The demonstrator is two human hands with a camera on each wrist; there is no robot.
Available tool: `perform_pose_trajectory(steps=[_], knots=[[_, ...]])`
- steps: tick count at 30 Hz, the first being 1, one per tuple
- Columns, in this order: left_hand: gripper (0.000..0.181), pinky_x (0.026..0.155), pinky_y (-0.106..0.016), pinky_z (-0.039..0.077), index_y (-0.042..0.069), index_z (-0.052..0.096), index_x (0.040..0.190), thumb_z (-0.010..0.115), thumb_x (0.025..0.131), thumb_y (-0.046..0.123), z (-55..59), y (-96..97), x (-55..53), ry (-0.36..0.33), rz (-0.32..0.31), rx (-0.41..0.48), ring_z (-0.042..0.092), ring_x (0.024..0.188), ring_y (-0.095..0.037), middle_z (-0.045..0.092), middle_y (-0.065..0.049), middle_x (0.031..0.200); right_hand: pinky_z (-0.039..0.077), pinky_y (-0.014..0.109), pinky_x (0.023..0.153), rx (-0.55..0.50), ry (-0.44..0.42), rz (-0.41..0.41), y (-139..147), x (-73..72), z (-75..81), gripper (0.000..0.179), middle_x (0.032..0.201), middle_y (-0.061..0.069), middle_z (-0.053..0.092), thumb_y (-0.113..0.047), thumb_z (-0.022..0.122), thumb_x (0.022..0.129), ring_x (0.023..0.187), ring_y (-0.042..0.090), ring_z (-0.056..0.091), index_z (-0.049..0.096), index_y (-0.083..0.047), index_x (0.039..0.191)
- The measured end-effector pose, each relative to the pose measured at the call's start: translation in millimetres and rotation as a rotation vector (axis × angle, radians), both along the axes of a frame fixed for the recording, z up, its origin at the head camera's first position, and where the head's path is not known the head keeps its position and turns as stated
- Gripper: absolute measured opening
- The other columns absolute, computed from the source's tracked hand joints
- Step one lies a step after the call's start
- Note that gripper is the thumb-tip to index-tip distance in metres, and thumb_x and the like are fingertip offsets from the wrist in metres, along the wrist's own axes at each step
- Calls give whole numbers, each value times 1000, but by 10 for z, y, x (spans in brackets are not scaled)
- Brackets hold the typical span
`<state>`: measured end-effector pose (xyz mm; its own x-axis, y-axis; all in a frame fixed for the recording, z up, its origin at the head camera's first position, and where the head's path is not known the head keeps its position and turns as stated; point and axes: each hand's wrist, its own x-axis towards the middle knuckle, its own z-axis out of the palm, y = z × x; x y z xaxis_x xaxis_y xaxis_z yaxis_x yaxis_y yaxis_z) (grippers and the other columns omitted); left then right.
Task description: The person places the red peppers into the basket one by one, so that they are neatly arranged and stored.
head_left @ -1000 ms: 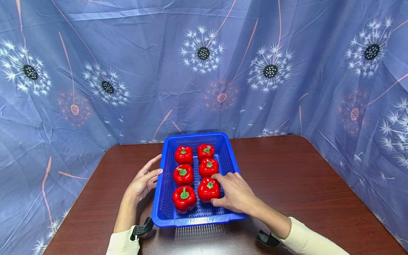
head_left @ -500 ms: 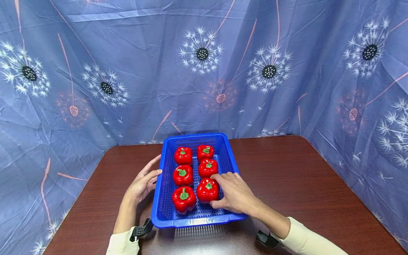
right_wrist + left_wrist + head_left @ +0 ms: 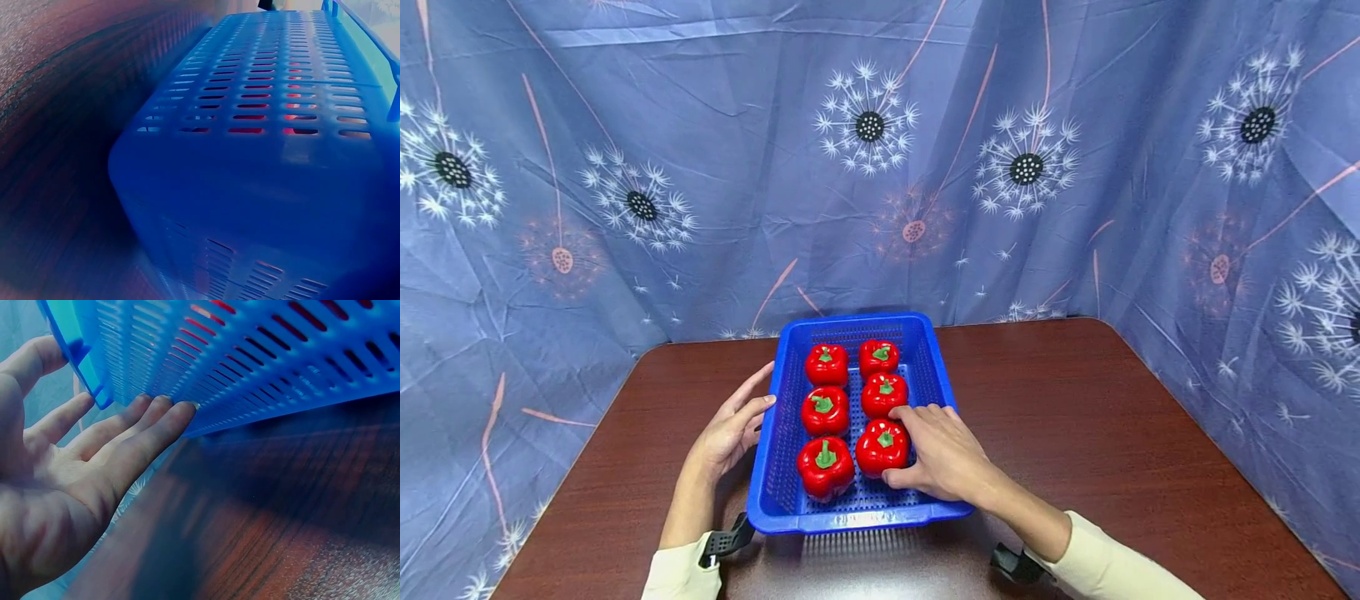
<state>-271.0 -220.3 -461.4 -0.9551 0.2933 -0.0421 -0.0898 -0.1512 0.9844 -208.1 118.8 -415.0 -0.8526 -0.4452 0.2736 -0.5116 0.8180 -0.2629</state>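
Observation:
A blue perforated basket holds glossy red bell peppers with green stems, in two columns of three. My right hand reaches over the basket's right wall. Its thumb and index finger sit on either side of the near right bell pepper, gripping it; the other fingers are partly hidden. My left hand rests against the basket's left wall, fingers extended. In the left wrist view, the left hand's fingertips touch the slotted wall from outside. The right wrist view shows the basket's outer corner, without the right hand.
The basket stands on a dark brown wooden table, with tabletop on both sides. A blue dandelion-print curtain hangs behind and beside the table. The near left pepper lies beside the held one, and the middle right pepper is just behind it.
The whole head view has shifted slightly, so the scene sits a little further left. Hands, basket and peppers keep the same places relative to one another.

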Motion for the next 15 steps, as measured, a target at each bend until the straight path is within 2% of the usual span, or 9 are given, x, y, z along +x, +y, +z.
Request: perform_pose_trajectory(steps=[6, 9, 12, 15], knots=[[65, 84, -41, 62, 27, 25, 162, 56, 105, 18, 3, -2, -15, 4, -9, 4, 72, 108, -22, 67, -11, 128, 44, 38, 89, -14, -12, -15, -7, -12, 4, 71, 111, 4, 71, -49, 82, 69, 103, 23, 62, 62, -15, 129], [65, 83, -41, 62, 26, 25, 162, 55, 105, 18, -20, 3, -9, -4, -7, 12, 73, 107, -21, 68, -9, 126, 44, 40, 93, -47, -47, -18, -2, -11, -2, 69, 116, 5, 71, -48, 82, 73, 108, 25, 61, 62, -16, 131], [65, 84, -41, 62, 26, 25, 162, 55, 105, 18, -38, 7, -1, -15, -10, 15, 72, 107, -21, 68, -9, 127, 45, 42, 95, -150, -84, -25, 15, -15, -9, 63, 116, 6, 71, -46, 81, 78, 109, 24, 61, 63, -17, 131], [66, 85, -42, 62, 25, 25, 162, 56, 105, 18, -34, 1, 11, -9, -7, 0, 72, 108, -22, 67, -11, 128, 51, 43, 91, -330, -81, -33, 52, -45, 3, 50, 107, 5, 72, -36, 80, 85, 100, 21, 65, 66, -16, 128]])
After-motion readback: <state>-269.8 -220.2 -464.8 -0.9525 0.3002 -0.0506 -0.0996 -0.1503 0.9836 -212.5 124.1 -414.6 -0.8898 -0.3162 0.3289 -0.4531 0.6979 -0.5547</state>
